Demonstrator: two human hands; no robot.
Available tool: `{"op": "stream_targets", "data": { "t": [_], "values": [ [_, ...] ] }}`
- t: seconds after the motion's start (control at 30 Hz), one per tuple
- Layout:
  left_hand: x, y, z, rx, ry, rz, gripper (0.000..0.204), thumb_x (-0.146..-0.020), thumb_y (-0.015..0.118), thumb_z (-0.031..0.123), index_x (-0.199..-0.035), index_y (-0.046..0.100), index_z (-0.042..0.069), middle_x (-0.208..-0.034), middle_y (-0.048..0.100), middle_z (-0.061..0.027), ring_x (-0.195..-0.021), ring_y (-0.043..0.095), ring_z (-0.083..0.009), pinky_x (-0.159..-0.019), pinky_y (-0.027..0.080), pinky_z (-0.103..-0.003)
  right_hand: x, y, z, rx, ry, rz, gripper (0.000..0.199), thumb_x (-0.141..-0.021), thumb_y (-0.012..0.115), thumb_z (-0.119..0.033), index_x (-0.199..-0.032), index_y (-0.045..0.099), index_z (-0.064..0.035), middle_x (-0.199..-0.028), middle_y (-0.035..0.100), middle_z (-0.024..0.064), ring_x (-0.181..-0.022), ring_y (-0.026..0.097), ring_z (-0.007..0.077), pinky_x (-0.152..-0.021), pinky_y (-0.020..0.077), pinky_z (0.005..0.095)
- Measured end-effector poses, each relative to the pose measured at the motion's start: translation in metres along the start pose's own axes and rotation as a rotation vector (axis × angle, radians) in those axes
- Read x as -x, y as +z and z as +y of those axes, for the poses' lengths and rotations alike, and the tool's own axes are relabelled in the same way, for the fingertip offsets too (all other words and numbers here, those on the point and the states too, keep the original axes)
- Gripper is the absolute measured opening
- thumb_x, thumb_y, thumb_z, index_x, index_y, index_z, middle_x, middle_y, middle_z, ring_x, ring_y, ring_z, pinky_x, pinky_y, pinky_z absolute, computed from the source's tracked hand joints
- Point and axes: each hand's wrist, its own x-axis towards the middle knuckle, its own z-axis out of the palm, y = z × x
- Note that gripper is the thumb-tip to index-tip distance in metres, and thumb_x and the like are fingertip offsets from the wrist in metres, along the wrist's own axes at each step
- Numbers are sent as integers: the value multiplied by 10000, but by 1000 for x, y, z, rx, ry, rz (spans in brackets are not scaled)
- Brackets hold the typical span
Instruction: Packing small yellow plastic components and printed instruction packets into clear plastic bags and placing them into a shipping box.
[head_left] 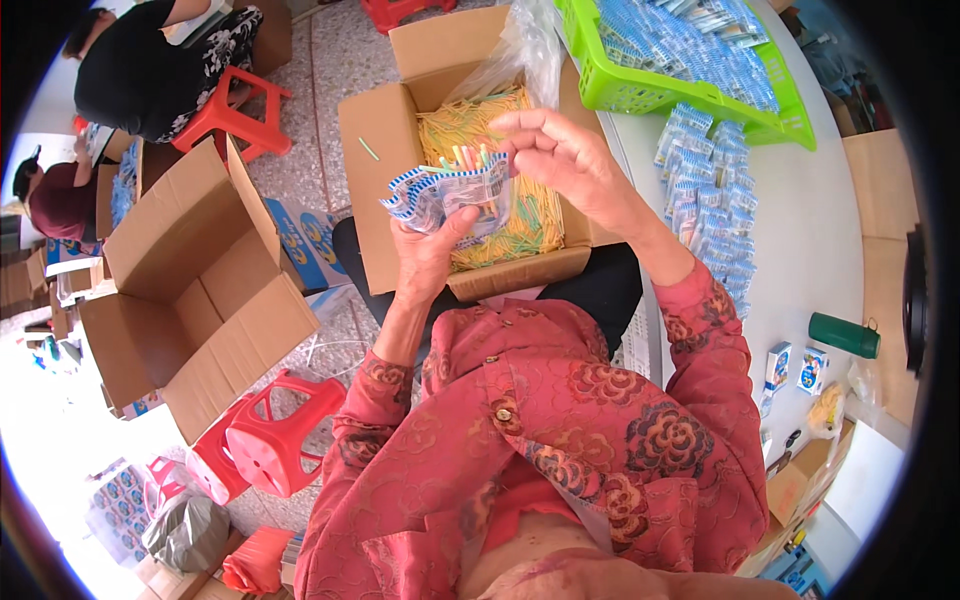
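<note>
Holding a small clear packet (452,198) with blue-and-white striped edges, the left hand (432,245) is gripping it from below, thumb pressing across its front. Several thin coloured sticks (466,157) are poking out of the packet's top. The right hand (560,160) is hovering just above and to the right of it, fingers loosely curled and pinching toward the stick tips; whether it is actually grasping any of them is hard to tell. Both hands are working over an open box (400,120) resting on the person's lap, which is filled with yellow and green sticks (520,225) inside a clear plastic liner. To the right, a white surface (810,230) is carrying a pile of filled packets (715,200) and a green basket (650,95) holding more. A dark green bottle (845,335) is lying farther along it. On the floor to the left, an empty carton (190,290) is standing open beside a tipped red stool (275,435).
</note>
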Motion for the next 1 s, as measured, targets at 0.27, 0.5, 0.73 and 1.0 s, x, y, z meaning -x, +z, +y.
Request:
{"op": "stream_targets", "data": {
  "t": [0.27,0.5,0.73,1.0],
  "values": [
    [-1,5,3,-52,10,-34,280,-715,691,21,-970,577,14,-911,618,-37,-811,579,-115,-756,470,-270,4,3,0,305,-26,113,146,-814,573,-62,-934,605,16,-779,613,16,-718,552,71,-654,442,216],
    [-1,8,7,-40,14,-9,261,-719,678,6,-960,577,2,-881,623,-47,-803,585,-122,-733,480,-270,4,8,-2,523,-226,193,91,-819,555,-41,-888,582,12,-758,604,35,-691,543,74,-626,438,223],
    [-2,1,1,-136,-51,-2,243,-725,681,18,-947,584,7,-874,624,-39,-770,583,-104,-707,487,-261,1,7,9,377,-138,198,82,-849,533,-71,-894,555,-6,-737,558,-7,-666,518,55,-596,429,205],
    [-4,-6,-3,-55,-80,28,290,-721,673,12,-992,573,34,-921,620,-28,-815,586,-112,-761,473,-269,-11,0,21,49,56,177,136,-851,544,-126,-930,564,-17,-789,580,-2,-714,534,47,-617,472,231]
  ]
}}
